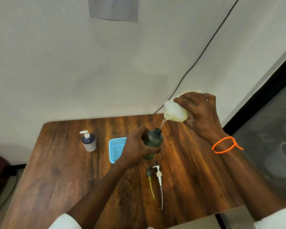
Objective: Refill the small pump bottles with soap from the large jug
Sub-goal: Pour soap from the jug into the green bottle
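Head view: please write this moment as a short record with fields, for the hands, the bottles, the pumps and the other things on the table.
left hand: grips the dark green bottle, tilted, its neck open
right hand: holds the white jug, tipped, mouth down-left
soap stream: runs from the jug mouth to the bottle neck
removed pumps: dark pump and white pump lie side by side on the wooden table
blue bottle: upright at left, pump on
blue basket: behind the left hand

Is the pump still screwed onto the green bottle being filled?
No, the green bottle has a bare open neck, and two pumps lie on the table.
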